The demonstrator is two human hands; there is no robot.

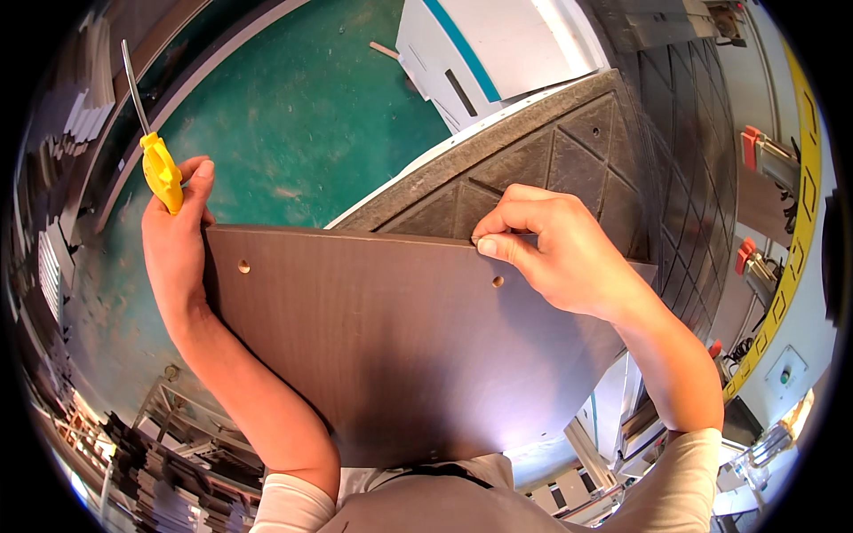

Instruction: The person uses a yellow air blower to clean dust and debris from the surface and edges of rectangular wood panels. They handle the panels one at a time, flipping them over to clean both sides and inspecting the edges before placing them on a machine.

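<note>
Fingertips (486, 247) of the right hand (567, 249) close in a pinch at the far edge of the brown panel (373, 338), near a round hole (498, 282); the left hand (176, 244) grasps a yellow-handled tool (162, 173) beside the panel's left corner. From my remote seat, I'd let the left hand steady that corner, tool tip pointing away, and work the pinch by feel, square to the edge. Beyond the panel lie a dark grooved mat (573, 160) and green floor (293, 115). I can't tell whether something tiny sits between the pinched fingertips; part of the left hand is hidden, and the panel's near edge runs into shadow.
</note>
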